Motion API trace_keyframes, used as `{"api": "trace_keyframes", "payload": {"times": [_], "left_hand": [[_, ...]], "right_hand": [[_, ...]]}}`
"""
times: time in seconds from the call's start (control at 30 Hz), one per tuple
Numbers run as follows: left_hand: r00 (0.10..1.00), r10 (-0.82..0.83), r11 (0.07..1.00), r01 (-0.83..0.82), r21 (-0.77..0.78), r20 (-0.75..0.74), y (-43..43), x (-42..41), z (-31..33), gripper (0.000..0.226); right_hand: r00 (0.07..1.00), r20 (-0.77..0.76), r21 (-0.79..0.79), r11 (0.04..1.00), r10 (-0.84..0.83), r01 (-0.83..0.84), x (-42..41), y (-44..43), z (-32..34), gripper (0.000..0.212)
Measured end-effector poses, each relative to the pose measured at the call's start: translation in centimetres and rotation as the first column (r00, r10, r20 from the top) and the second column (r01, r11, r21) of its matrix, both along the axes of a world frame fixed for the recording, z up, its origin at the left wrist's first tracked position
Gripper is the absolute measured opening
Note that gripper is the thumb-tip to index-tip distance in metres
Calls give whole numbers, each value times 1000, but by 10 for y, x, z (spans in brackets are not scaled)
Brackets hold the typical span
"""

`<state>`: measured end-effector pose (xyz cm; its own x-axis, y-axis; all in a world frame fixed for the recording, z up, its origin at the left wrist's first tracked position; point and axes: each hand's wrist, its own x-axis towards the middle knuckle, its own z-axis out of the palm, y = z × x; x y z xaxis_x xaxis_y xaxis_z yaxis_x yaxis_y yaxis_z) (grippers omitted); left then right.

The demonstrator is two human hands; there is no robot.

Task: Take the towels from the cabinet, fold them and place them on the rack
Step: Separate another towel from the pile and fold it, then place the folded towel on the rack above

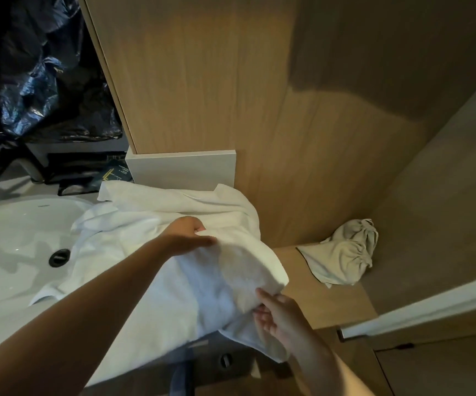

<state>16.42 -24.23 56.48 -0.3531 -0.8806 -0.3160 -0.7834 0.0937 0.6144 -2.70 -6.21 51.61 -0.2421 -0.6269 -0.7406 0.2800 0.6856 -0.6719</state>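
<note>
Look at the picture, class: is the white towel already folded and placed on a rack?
No: the white towel lies spread and rumpled over the counter beside the sink, with the left hand and right hand on it.

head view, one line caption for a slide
Both hands fold a white towel spread beside the sink.

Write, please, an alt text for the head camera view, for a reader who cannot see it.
Two bare hands fold a white towel spread over a counter beside a white sink: the left hand presses on top, while the right hand grips its near edge. Behind is a wooden cabinet panel, and a small beige drawstring bag lies on a wooden shelf to the right.
</note>
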Motion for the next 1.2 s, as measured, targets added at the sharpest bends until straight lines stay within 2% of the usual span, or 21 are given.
{"api": "trace_keyframes", "payload": {"times": [0.07, 0.17, 0.33, 0.43, 0.5, 0.6, 0.67, 0.8, 0.9, 1.0, 1.1, 1.2], "left_hand": [[997, 44, 999, -45, -21, -65, 6, 5, 11, 38], [985, 74, 994, -84, -63, -158, 24, 15, 29, 38], [902, 174, 968, -230, -100, -395, 65, 35, 77, 34], [852, 97, 956, -223, -189, -514, 86, 41, 122, 29], [833, 14, 932, -211, -295, -553, 96, 46, 155, 22], [841, -79, 871, -203, -448, -536, 109, 54, 205, 26], [814, -128, 814, -240, -529, -566, 116, 63, 236, 29], [726, -274, 719, -281, -635, -631, 123, 72, 309, 35], [667, -377, 666, -286, -688, -643, 134, 83, 368, 35], [673, -471, 575, -256, -777, -570, 150, 91, 419, 34], [699, -538, 461, -224, -859, -471, 161, 98, 453, 35], [730, -576, 357, -181, -916, -369, 167, 106, 481, 39]], "right_hand": [[974, 189, -19, 991, -123, 129, 2, 3, -1, 29], [952, 283, -99, 983, -121, 154, 4, 8, 3, 32], [979, 200, -231, 968, -48, 95, 10, 10, 34, 29], [989, 146, -401, 914, -8, 66, 7, 4, 78, 12], [999, 10, -522, 852, -36, 36, 3, -4, 120, 17], [966, -230, -670, 740, -121, -67, 3, -13, 190, 25], [942, -294, -737, 666, -163, -115, 7, -14, 236, 18], [933, -279, -847, 517, -228, -126, 17, -3, 332, 11], [897, -275, -930, 330, -346, -158, 30, 18, 396, 12], [857, -227, -972, 159, -464, -171, 43, 43, 443, 37], [749, -341, -929, 83, -568, -359, 51, 66, 475, 51], [585, -496, -810, 100, -641, -577, 56, 83, 503, 39]]}}
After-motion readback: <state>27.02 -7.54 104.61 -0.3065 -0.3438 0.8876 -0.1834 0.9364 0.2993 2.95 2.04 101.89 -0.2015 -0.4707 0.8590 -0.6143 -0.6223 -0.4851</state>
